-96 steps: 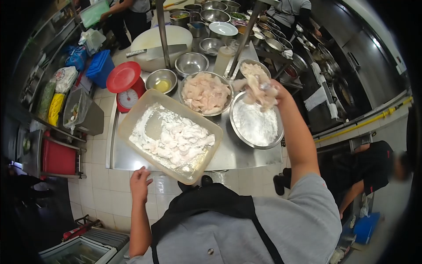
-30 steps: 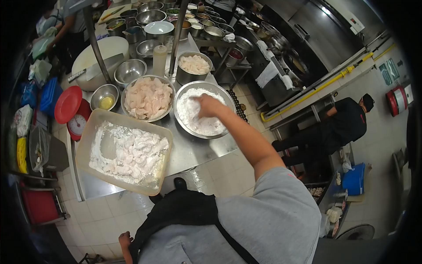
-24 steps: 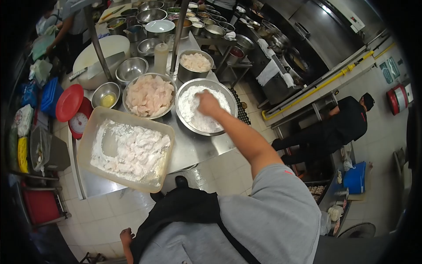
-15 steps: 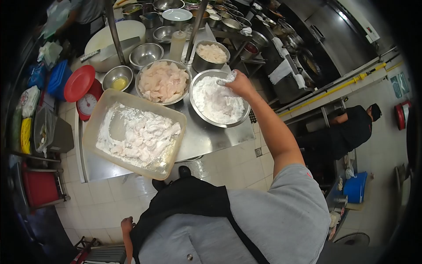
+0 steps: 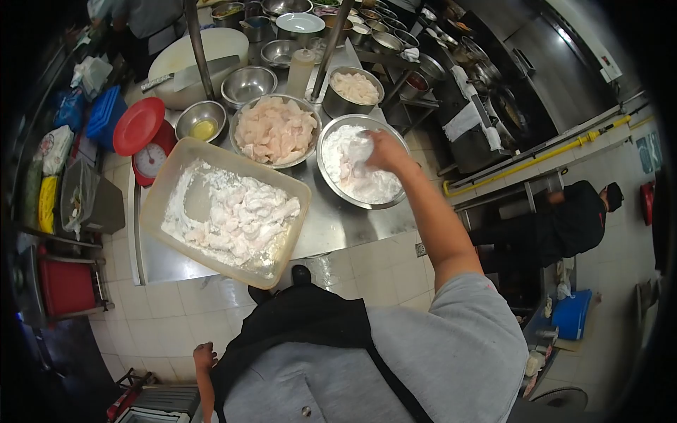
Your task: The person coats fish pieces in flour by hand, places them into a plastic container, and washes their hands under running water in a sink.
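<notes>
My right hand (image 5: 384,150) is in the steel bowl of white flour (image 5: 352,169), its fingertips hidden in the powder, so what they hold cannot be made out. My left hand (image 5: 205,354) hangs low at my left side, away from the table, with its fingers curled and too small to read clearly. Left of the flour bowl stands a bowl of raw, pale meat pieces (image 5: 275,130). A plastic tub (image 5: 302,233) at the table's front edge holds flour-coated pieces (image 5: 247,215). Behind the flour bowl is a pot of more pale pieces (image 5: 355,88).
A red scale (image 5: 149,161), a small bowl with yellow liquid (image 5: 203,128) and a knife (image 5: 204,71) on a round white board are at the left. Metal posts rise behind the bowls. A person in black (image 5: 564,222) bends at the right; another stands at the back left.
The view has shifted. Earlier my right hand held meat pieces over the flour bowl; later it rose to the bowl's rim, and now it is lower in the flour. My left hand has dropped to my side.
</notes>
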The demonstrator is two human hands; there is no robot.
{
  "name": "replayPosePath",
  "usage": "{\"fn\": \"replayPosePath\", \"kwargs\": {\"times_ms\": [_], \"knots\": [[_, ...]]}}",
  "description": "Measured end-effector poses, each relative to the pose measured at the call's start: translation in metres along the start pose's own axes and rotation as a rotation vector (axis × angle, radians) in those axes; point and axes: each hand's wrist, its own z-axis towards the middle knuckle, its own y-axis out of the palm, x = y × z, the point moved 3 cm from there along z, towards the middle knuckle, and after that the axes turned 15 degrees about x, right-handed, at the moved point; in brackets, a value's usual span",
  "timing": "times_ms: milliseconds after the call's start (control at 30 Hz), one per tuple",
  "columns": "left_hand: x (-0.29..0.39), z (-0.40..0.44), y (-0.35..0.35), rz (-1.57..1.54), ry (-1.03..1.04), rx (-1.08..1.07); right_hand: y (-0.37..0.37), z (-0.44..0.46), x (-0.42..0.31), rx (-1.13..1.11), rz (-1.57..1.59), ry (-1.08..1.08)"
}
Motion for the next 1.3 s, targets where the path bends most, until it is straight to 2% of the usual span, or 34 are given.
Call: {"fn": "replayPosePath", "kwargs": {"times_ms": [33,67,167,233,267,333,367,433,533,567,600,667,733,767,800,867,933,967,1033,1100,1133,1200,1233,1300], "knots": [[0.002,0.0,0.001,0.0,0.001,0.001,0.019,-0.008,-0.007,0.112,-0.174,-0.058],[0.007,-0.003,0.001,-0.022,-0.005,0.019,0.041,-0.015,-0.008,0.113,-0.156,-0.12],[0.016,-0.007,0.002,-0.018,0.009,0.036,0.039,-0.016,-0.029,0.01,-0.217,-0.075],[0.003,0.004,0.003,0.007,0.029,0.035,0.03,-0.001,-0.011,0.041,-0.006,0.039],[-0.014,0.025,0.004,0.048,0.146,-0.005,0.014,0.001,-0.009,0.134,0.117,0.059],[-0.021,0.036,0.011,0.083,0.267,-0.049,-0.002,0.013,0.013,0.168,0.28,0.126],[-0.025,0.039,0.013,0.064,0.247,-0.053,-0.008,0.018,0.023,0.169,0.278,0.125],[-0.029,0.04,0.013,0.03,0.204,-0.062,-0.014,0.02,0.037,0.089,0.374,0.288],[-0.038,0.044,0.015,-0.002,0.16,-0.072,-0.025,0.012,0.031,0.154,0.459,0.292],[-0.041,0.047,0.017,0.003,0.179,-0.084,-0.031,0.008,0.023,0.041,0.526,0.323],[-0.042,0.048,0.018,0.002,0.187,-0.087,-0.021,0.005,0.023,0.041,0.527,0.319],[-0.042,0.047,0.019,-0.016,0.173,-0.082,0.008,0.001,0.014,-0.058,-0.166,-0.078],[-0.035,0.039,0.02,-0.03,0.151,-0.073,0.028,-0.016,-0.021,-0.102,-0.222,-0.096],[-0.015,0.016,0.017,-0.052,0.061,-0.029,0.033,-0.021,-0.03,-0.147,-0.283,-0.112],[-0.004,0.003,0.015,-0.074,-0.029,0.014,0.035,-0.022,-0.029,-0.06,-0.268,-0.179],[-0.007,0.002,0.012,-0.02,-0.015,0.017,0.03,-0.009,-0.024,-0.03,-0.121,-0.152],[-0.015,0.016,0.01,0.026,0.003,0.022,0.032,0.011,0.007,0.138,-0.102,-0.195],[-0.038,0.039,0.013,0.056,0.125,-0.023,0.0,0.01,-0.006,0.084,-0.051,-0.087],[-0.048,0.044,0.015,0.086,0.241,-0.07,-0.032,0.009,-0.011,0.106,-0.056,-0.055],[-0.049,0.043,0.013,0.086,0.251,-0.056,-0.056,0.003,-0.025,0.161,-0.126,0.038],[-0.046,0.04,0.011,0.087,0.255,-0.052,-0.053,0.003,-0.024,0.161,-0.127,0.039],[-0.035,0.033,0.013,0.29,0.441,-0.161,-0.042,0.002,-0.015,0.298,-0.202,0.043],[-0.033,0.031,0.015,0.355,0.504,-0.195,-0.032,0.005,-0.006,0.296,-0.202,0.041],[-0.033,0.026,0.015,0.158,0.289,-0.09,-0.005,0.011,0.009,-0.052,-0.013,0.037]]}}
